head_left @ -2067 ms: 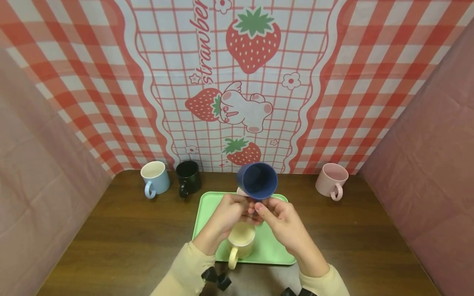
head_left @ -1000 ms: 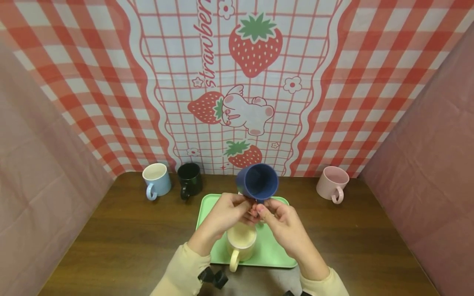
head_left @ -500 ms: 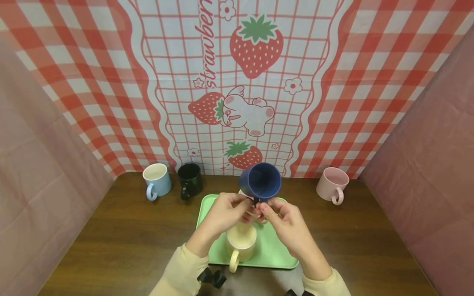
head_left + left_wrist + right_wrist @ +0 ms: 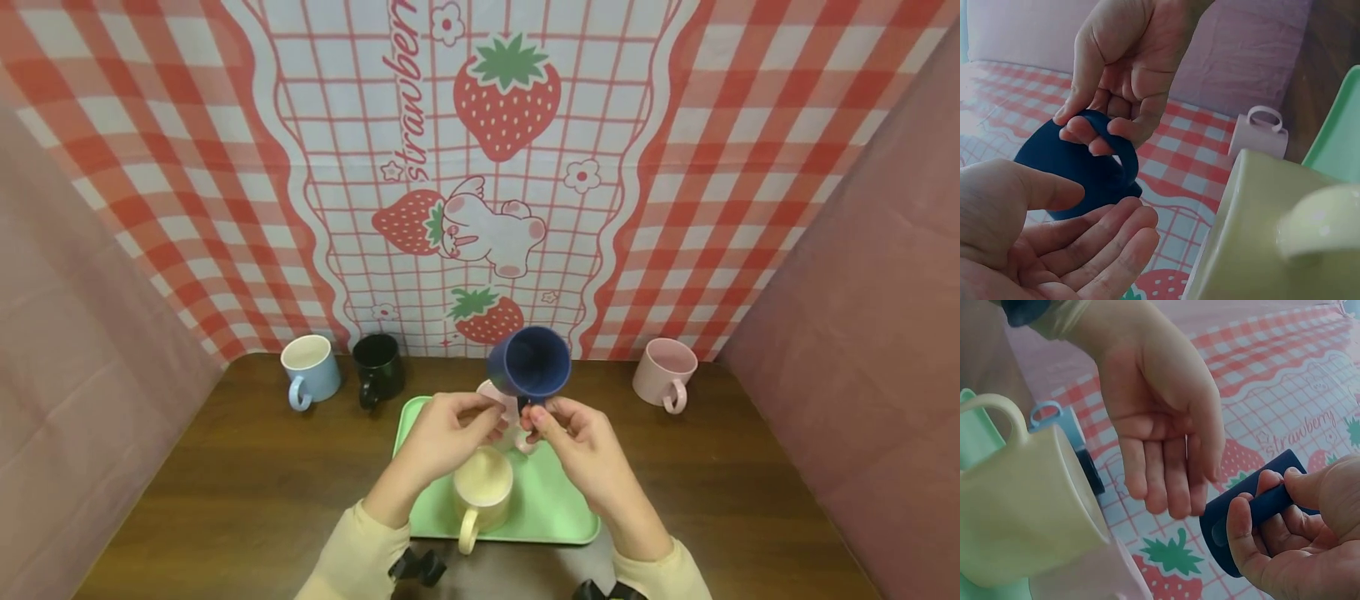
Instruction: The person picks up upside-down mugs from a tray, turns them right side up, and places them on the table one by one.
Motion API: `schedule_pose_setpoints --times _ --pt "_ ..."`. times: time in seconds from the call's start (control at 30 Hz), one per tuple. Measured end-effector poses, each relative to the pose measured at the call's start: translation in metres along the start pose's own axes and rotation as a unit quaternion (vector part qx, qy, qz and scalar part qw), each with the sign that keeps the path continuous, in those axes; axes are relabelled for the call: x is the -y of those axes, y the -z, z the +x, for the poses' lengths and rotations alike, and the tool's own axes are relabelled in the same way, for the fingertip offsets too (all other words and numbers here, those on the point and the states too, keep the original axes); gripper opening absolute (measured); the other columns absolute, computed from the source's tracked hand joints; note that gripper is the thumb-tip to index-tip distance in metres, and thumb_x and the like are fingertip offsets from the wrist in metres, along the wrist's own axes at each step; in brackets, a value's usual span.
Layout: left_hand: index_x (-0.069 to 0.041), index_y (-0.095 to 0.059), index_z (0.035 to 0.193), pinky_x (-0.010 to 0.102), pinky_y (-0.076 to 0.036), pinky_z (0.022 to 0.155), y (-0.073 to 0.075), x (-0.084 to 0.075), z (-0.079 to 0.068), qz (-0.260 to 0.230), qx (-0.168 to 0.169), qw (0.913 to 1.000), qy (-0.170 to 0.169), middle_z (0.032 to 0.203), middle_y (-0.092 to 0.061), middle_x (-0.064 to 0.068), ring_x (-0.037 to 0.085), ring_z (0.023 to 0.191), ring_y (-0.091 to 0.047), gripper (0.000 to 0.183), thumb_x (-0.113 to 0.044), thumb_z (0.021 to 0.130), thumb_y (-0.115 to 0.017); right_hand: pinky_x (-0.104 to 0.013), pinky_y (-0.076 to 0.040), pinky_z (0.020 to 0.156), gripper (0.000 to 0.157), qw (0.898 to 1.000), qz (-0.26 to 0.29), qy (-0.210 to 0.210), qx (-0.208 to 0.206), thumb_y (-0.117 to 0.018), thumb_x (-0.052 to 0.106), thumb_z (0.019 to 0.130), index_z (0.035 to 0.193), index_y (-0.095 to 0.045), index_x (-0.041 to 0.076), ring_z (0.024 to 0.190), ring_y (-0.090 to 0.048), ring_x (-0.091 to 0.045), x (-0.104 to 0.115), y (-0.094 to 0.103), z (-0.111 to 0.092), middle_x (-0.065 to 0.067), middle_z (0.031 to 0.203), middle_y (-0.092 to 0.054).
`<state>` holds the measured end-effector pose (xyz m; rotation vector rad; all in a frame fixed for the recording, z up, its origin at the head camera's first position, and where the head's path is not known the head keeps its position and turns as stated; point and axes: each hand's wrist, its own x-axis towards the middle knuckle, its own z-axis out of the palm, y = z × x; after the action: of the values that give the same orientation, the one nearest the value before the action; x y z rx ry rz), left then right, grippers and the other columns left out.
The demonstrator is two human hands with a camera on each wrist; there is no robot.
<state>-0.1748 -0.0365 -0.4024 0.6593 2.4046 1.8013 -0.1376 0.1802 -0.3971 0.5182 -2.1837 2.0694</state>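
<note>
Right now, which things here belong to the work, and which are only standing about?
Probably in the work:
navy blue mug, held by its handle in the right hand
green tray
yellow mug and pale pink mug, both on it

Probably just standing about:
light blue mug, back left
black mug, beside it
other pink mug, back right

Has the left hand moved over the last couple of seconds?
Yes: in the head view, the left hand has moved leftward, away from the blue mug, judged against the yellow mug.
</note>
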Motion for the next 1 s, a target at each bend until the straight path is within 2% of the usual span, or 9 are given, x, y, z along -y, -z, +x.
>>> schedule_pose_setpoints --times 0.13,0.23,0.37,0.5,0.7,0.83,1.0 --pt "0.003 -0.081 0.116 0.028 -0.065 0.083 0.003 0.002 -0.005 0.043 0.002 0.9989 -0.017 0.105 -0.083 0.012 0.020 0.093 -0.081 0.022 -0.015 0.104 -0.074 -0.029 -0.063 0.084 0.023 1.000 -0.009 0.000 -0.014 -0.059 0.003 0.112 0.107 -0.068 -0.018 0.094 -0.069 -0.014 -0.002 0.006 0.001 -0.007 0.096 -0.072" --pt "0.000 -0.081 0.117 0.031 -0.065 0.083 0.005 0.005 -0.011 0.074 0.012 0.9966 -0.033 0.108 -0.083 0.009 0.019 0.094 -0.080 0.022 -0.017 0.105 -0.074 -0.028 -0.063 0.084 0.022 0.999 -0.019 -0.007 -0.036 -0.059 0.001 0.111 0.107 -0.068 -0.019 0.095 -0.070 -0.013 -0.003 0.011 0.003 -0.006 0.096 -0.072" --pt "-0.005 -0.081 0.122 0.040 -0.064 0.091 0.010 0.012 -0.021 0.131 0.025 0.9891 -0.063 0.114 -0.082 0.003 0.020 0.101 -0.079 0.026 -0.022 0.104 -0.072 -0.027 -0.063 0.084 0.020 0.996 -0.041 -0.020 -0.072 -0.060 0.000 0.111 0.108 -0.069 -0.018 0.094 -0.071 -0.012 -0.006 0.018 0.006 -0.010 0.097 -0.074" --pt "-0.007 -0.078 0.130 0.048 -0.059 0.103 0.017 0.024 -0.033 0.172 0.044 0.9804 -0.086 0.126 -0.080 0.001 0.023 0.119 -0.074 0.034 -0.026 0.102 -0.076 -0.025 -0.063 0.084 0.021 0.992 -0.073 -0.030 -0.100 -0.060 0.001 0.111 0.111 -0.070 -0.017 0.092 -0.071 -0.008 -0.009 0.027 0.008 -0.015 0.100 -0.075" --pt "-0.010 -0.069 0.144 0.048 -0.055 0.111 0.024 0.036 -0.045 0.204 0.082 0.9696 -0.107 0.141 -0.072 0.003 0.022 0.133 -0.066 0.053 -0.035 0.099 -0.082 -0.024 -0.062 0.084 0.023 0.983 -0.105 -0.061 -0.137 -0.060 0.005 0.112 0.115 -0.071 -0.015 0.093 -0.070 -0.008 -0.013 0.038 0.011 -0.015 0.101 -0.075" --pt "-0.010 -0.065 0.148 0.047 -0.055 0.111 0.024 0.041 -0.048 0.211 0.095 0.9655 -0.120 0.143 -0.070 0.003 0.023 0.133 -0.066 0.061 -0.037 0.097 -0.085 -0.025 -0.062 0.085 0.025 0.974 -0.142 -0.081 -0.154 -0.060 0.010 0.113 0.117 -0.073 -0.011 0.093 -0.071 -0.009 -0.016 0.044 0.011 -0.017 0.104 -0.075" --pt "-0.007 -0.065 0.147 0.044 -0.058 0.106 0.024 0.043 -0.049 0.209 0.096 0.9641 -0.133 0.142 -0.071 0.005 0.023 0.130 -0.067 0.063 -0.034 0.094 -0.089 -0.022 -0.061 0.083 0.026 0.968 -0.154 -0.090 -0.174 -0.060 0.012 0.113 0.117 -0.074 -0.010 0.090 -0.071 -0.012 -0.020 0.052 0.011 -0.021 0.105 -0.074"
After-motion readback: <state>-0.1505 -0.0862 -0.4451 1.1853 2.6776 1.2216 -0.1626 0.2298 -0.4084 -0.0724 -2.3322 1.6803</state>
